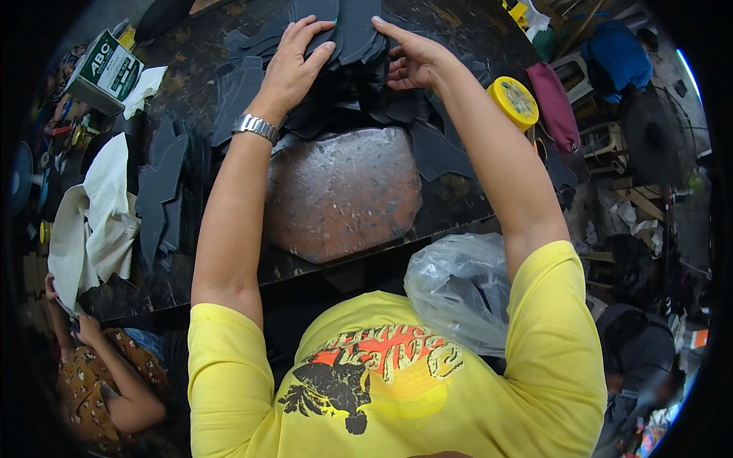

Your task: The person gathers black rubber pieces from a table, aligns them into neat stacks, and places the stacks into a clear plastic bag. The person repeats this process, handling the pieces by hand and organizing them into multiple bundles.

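A pile of dark grey, flat cut-out pieces (355, 42) lies at the far side of the table, between my two hands. My left hand (296, 65) rests along the pile's left side, fingers stretched and apart, thumb pointing right. On the other side, my right hand (414, 57) touches the pile's edge with its extended index finger, while its other fingers curl loosely. Neither hand shows a grip around a piece. More grey pieces spread underneath and around. Directly in front of me sits a worn, brownish board (347, 191) with rounded corners.
Further grey stacks (164, 187) and a cream cloth (99, 221) lie left, near a green-and-white box (107, 72). A yellow round lid (515, 102) stands by my right forearm. A clear plastic bag (462, 286) hangs at the front edge. Another person (114, 382) is at lower left.
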{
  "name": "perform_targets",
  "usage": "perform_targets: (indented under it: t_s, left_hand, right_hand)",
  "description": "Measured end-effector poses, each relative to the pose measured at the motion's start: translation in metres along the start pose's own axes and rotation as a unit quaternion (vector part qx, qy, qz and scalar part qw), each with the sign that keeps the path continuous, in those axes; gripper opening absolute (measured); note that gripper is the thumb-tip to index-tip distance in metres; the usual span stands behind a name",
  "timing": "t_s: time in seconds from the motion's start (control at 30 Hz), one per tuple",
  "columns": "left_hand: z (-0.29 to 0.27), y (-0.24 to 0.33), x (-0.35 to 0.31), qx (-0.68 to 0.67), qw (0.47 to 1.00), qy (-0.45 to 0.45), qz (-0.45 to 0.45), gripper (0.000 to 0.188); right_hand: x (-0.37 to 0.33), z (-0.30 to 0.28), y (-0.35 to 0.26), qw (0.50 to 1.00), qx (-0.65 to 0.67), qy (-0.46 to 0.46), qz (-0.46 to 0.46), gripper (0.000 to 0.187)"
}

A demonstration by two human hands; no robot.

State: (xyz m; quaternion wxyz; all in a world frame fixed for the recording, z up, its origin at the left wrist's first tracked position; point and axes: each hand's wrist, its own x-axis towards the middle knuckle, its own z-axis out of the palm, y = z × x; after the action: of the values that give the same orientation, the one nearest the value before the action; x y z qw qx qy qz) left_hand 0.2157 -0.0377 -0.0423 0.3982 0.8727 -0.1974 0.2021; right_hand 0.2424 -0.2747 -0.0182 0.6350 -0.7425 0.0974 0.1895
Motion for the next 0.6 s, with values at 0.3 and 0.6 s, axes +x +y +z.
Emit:
perform_targets:
  t_s: [0.3, 0.6]
  left_hand:
    - [0.000, -0.007, -0.002, 0.038, 0.999, 0.000, 0.020, 0.046]
    - [0.000, -0.013, -0.001, 0.036, 0.999, -0.007, 0.019, 0.043]
  right_hand:
    - [-0.005, 0.019, -0.034, 0.992, 0.025, -0.011, 0.122, 0.055]
    - [0.014, 0.022, -0.009, 0.983, 0.167, -0.055, -0.043, 0.051]
